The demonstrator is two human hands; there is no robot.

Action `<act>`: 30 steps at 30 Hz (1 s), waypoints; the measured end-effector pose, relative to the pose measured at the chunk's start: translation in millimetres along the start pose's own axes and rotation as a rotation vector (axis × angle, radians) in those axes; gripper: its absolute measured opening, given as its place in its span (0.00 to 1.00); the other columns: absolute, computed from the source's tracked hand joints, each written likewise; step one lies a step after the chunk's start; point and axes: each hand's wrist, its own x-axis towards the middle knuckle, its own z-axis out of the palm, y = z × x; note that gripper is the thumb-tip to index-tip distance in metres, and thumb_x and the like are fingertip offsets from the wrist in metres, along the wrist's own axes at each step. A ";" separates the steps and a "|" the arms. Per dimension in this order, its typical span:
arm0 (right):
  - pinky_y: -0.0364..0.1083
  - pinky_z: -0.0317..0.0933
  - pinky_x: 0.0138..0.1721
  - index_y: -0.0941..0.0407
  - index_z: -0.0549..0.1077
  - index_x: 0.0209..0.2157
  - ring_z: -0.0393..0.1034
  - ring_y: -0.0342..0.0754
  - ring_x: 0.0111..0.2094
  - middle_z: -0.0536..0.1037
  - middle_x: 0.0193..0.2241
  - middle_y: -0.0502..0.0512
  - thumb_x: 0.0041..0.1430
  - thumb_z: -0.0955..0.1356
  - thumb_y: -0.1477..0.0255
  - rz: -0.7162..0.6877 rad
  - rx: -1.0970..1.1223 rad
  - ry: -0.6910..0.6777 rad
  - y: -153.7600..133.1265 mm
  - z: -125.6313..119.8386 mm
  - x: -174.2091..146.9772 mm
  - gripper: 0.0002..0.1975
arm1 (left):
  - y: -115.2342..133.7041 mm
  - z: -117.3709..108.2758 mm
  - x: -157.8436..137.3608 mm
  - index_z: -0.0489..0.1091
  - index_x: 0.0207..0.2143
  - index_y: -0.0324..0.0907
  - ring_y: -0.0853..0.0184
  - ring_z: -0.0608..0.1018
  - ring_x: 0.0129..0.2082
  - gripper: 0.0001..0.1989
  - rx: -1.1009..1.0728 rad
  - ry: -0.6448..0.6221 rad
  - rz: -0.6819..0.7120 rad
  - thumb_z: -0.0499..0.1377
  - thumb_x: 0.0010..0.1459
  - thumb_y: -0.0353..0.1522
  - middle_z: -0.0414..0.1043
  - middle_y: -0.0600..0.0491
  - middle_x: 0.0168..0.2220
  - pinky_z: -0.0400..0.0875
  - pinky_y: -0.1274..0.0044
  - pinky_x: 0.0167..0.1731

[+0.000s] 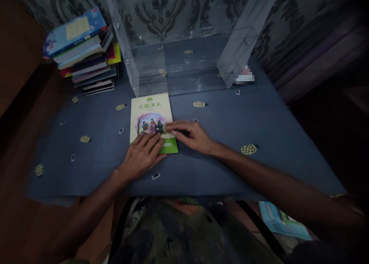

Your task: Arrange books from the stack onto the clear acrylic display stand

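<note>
Dark patterned garment [178, 237] nearest, below the table's front edge. Tabletop under a grey-blue cloth [201, 175], printed with yellow pineapple shapes and small lettered tags. Closed book [151, 119] flat on it, cover up, left of centre; pale cover, green lower band, painted figures. Left hand [144, 152] laid over the lower left of the cover, fingers extended, slightly apart. Right hand [193, 135] at the book's right edge, fingers close together, fingertips on the cover, thumb apart from them; cannot tell whether it pinches the edge. Behind: clear plastic rack [245, 29]. Left of it, uneven stack of books [86, 60]. Damask-patterned wall [66, 2] at back; brown panel [17, 44] far left. Light dim, right side darkest.
</note>
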 end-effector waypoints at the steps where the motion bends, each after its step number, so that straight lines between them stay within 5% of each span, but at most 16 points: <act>1: 0.52 0.70 0.54 0.53 0.80 0.48 0.77 0.50 0.51 0.83 0.48 0.55 0.66 0.65 0.71 0.008 0.017 -0.004 -1.2 -0.1 0.0 0.14 | 0.6 0.4 -0.2 0.72 0.53 0.38 0.56 0.78 0.53 0.17 0.013 0.017 0.012 0.55 0.70 0.39 0.78 0.43 0.52 0.71 0.66 0.52; 9: 0.48 0.72 0.46 0.55 0.80 0.49 0.80 0.46 0.39 0.85 0.38 0.54 0.67 0.65 0.69 0.084 0.172 -0.059 -4.4 -2.3 0.8 0.14 | 2.0 1.5 -1.8 0.72 0.55 0.38 0.57 0.79 0.52 0.16 -0.046 0.062 -0.003 0.56 0.69 0.36 0.79 0.43 0.51 0.73 0.66 0.51; 30: 0.47 0.71 0.42 0.55 0.81 0.45 0.79 0.47 0.38 0.84 0.36 0.54 0.66 0.65 0.70 0.058 0.135 -0.046 -7.3 -2.2 0.9 0.13 | 3.5 -2.4 2.0 0.74 0.52 0.36 0.56 0.80 0.49 0.14 -0.032 0.063 0.007 0.54 0.69 0.32 0.80 0.44 0.50 0.74 0.65 0.47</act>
